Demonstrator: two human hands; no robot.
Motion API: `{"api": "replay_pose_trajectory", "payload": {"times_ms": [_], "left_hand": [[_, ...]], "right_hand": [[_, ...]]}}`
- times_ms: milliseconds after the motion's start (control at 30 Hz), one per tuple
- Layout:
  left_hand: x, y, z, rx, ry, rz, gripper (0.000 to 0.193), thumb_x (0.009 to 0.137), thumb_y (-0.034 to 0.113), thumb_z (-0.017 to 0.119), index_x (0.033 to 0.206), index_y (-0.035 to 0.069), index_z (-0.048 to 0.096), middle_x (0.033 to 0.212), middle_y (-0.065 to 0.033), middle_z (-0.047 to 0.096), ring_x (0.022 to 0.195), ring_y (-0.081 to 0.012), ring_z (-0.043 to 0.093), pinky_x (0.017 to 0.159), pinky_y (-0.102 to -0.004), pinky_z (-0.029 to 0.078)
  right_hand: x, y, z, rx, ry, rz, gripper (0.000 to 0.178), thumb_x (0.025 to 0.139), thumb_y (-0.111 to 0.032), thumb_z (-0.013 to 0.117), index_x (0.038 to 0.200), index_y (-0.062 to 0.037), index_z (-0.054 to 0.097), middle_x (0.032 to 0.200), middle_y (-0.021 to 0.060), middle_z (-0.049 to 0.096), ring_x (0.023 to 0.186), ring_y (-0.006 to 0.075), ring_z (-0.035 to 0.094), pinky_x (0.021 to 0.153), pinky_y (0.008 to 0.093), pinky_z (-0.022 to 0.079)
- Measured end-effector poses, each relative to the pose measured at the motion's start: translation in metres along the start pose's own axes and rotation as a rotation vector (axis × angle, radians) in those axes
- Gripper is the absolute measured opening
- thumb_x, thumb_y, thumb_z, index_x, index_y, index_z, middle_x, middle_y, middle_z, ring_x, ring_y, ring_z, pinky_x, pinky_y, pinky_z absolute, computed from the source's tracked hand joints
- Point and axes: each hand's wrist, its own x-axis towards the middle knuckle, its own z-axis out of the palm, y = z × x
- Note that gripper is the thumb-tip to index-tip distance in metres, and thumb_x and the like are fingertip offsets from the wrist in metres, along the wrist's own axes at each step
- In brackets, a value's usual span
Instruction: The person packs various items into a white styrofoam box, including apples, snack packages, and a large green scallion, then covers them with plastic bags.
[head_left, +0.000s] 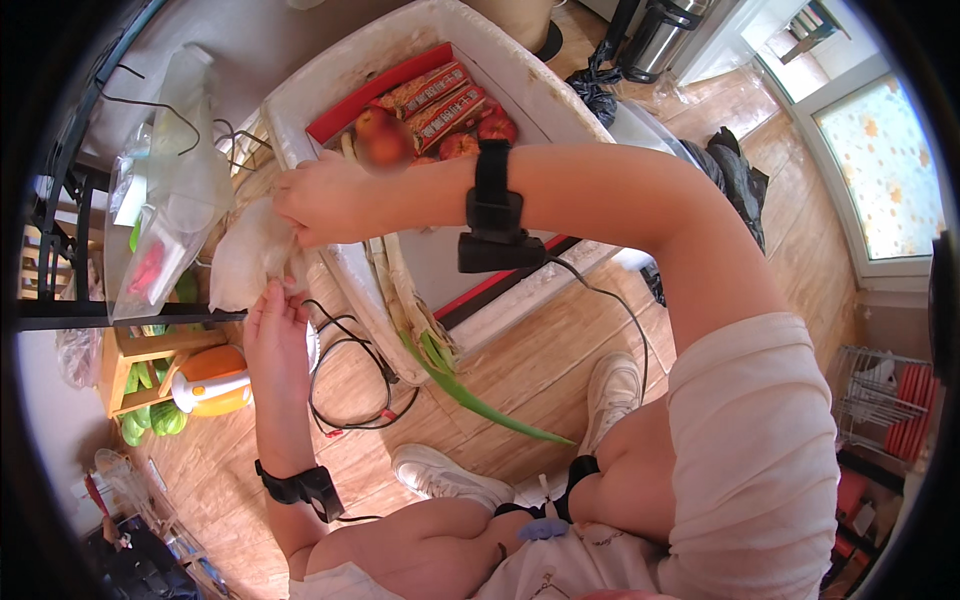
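Note:
My right hand reaches across to the left with its fingers closed on the upper edge of a whitish, see-through plastic bag. Below it, my left hand pinches the bag's lower edge between thumb and fingers. What the bag contains, if anything, I cannot make out. Beside both hands stands a white foam box. Inside it lie red-and-gold wrapped packages, several round red fruits or vegetables and a long leek, whose green leaf hangs over the near edge.
At the left, a clear plastic bag hangs by a dark metal rack. An orange-and-white appliance sits by a wooden shelf with green vegetables. A black cable loops on the floor. Black bags lie right of the box.

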Motion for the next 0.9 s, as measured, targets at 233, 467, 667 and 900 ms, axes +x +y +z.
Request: {"api": "replay_pose_trajectory", "payload": {"times_ms": [233, 467, 667, 900], "left_hand": [[-0.001, 0.01, 0.006, 0.045, -0.054, -0.009, 0.011, 0.096, 0.015, 0.051, 0.097, 0.004, 0.055, 0.069, 0.0032, 0.037, 0.067, -0.0094, 0.038, 0.068, -0.0248, 0.036], [-0.007, 0.032, -0.003, -0.063, -0.427, -0.016, 0.014, 0.095, 0.012, 0.045, 0.101, 0.002, 0.052, 0.06, 0.0036, 0.035, 0.053, -0.0065, 0.032, 0.052, -0.0218, 0.027], [-0.02, 0.048, 0.003, 0.294, -0.332, 0.096, 0.015, 0.097, 0.015, 0.042, 0.095, 0.002, 0.048, 0.057, 0.0075, 0.029, 0.05, -0.0046, 0.025, 0.05, -0.0217, 0.02], [-0.031, 0.059, 0.019, 0.25, -0.399, 0.307, 0.014, 0.098, 0.014, 0.041, 0.099, 0.001, 0.046, 0.056, 0.0071, 0.027, 0.049, -0.0041, 0.024, 0.05, -0.0227, 0.018]], "right_hand": [[-0.006, -0.003, -0.012, 0.079, 0.01, -0.008, 0.035, 0.067, -0.024, 0.065, 0.099, -0.0103, 0.059, 0.102, 0.009, 0.058, 0.1, 0.0271, 0.056, 0.083, 0.0434, 0.042], [-0.019, -0.042, -0.023, 0.097, 0.237, -0.542, 0.062, 0.063, -0.026, 0.072, 0.119, -0.0099, 0.051, 0.107, 0.006, 0.055, 0.115, 0.0226, 0.049, 0.103, 0.0528, 0.03], [-0.007, -0.041, -0.025, -0.1, 0.294, -0.482, 0.047, 0.062, -0.028, 0.073, 0.104, -0.0119, 0.06, 0.095, 0.0023, 0.055, 0.108, 0.0207, 0.05, 0.105, 0.0573, 0.026], [0.011, -0.017, -0.048, -0.202, 0.259, -0.505, 0.022, 0.064, -0.026, 0.071, 0.081, -0.0156, 0.06, 0.088, 0.0028, 0.051, 0.106, 0.0222, 0.05, 0.106, 0.0575, 0.025]]}}
